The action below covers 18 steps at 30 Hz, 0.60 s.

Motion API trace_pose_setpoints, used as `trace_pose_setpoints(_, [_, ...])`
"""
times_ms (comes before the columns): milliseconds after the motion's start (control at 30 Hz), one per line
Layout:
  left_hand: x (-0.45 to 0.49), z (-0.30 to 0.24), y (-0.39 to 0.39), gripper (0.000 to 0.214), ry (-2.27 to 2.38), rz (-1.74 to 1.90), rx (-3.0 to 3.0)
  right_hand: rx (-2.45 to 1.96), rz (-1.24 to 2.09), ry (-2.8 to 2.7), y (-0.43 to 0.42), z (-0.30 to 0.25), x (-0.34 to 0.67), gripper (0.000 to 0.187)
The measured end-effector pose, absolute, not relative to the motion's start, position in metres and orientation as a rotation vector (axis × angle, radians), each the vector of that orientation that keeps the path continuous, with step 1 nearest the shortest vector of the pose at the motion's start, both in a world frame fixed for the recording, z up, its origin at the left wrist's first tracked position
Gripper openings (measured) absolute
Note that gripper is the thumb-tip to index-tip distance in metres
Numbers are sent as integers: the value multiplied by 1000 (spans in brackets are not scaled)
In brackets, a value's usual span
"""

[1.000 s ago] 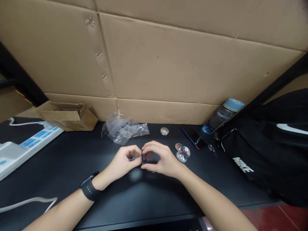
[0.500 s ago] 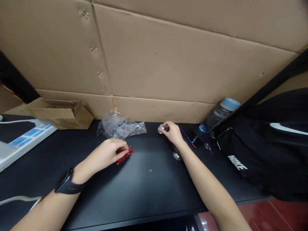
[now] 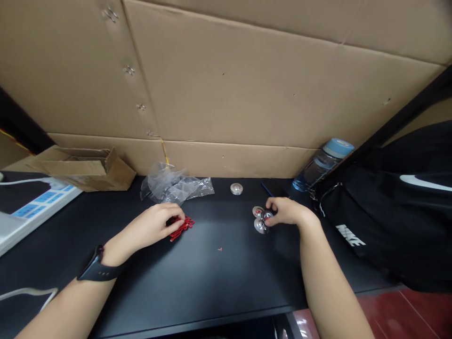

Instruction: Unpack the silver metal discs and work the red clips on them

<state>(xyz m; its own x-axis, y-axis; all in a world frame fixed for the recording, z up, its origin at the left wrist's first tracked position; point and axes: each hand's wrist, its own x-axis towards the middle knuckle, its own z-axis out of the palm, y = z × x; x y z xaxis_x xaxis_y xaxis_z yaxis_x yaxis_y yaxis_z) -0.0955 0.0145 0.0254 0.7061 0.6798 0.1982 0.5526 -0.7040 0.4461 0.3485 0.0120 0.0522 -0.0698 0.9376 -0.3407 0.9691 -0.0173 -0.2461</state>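
Note:
My left hand [image 3: 155,225], with a dark watch [image 3: 95,269] on its wrist, rests on the black table [image 3: 212,278] with its fingers curled over a small pile of red pieces [image 3: 181,226]. My right hand [image 3: 287,212] lies to the right, its fingertips closed on one of the shiny round metal discs [image 3: 260,219] clustered there. A single clear round cap [image 3: 236,189] sits alone farther back, apart from both hands. A tiny red scrap [image 3: 220,249] lies between my arms.
A crumpled clear plastic bag [image 3: 174,186] lies behind my left hand. An open cardboard box [image 3: 88,167] and a white power strip [image 3: 31,207] are at the left. A water bottle [image 3: 323,162], a dark phone [image 3: 277,189] and a black bag [image 3: 395,212] stand at the right. Cardboard walls rise behind.
My hands were together on one piece, then parted. The left hand went left onto the red pieces. The right hand reached to the clear cap, then came back to the metal discs.

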Motion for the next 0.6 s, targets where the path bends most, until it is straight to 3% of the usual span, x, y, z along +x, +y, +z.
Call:
trace_pose_setpoints(100, [-94,27,14,17,941,527,2559,2073,-657,2002,5,56,345,61])
trace_pose_setpoints(367, [-94,30,12,18,946,486,2595,2040,-607,2033,7,54,332,22])
trace_pose_setpoints(500, [-89,31,8,18,931,526,2570,1908,-789,2257,-1,72,340,5])
trace_pose_setpoints(600, [-79,33,-1,18,882,593,2513,1865,-1041,2521,-7,82,325,15])
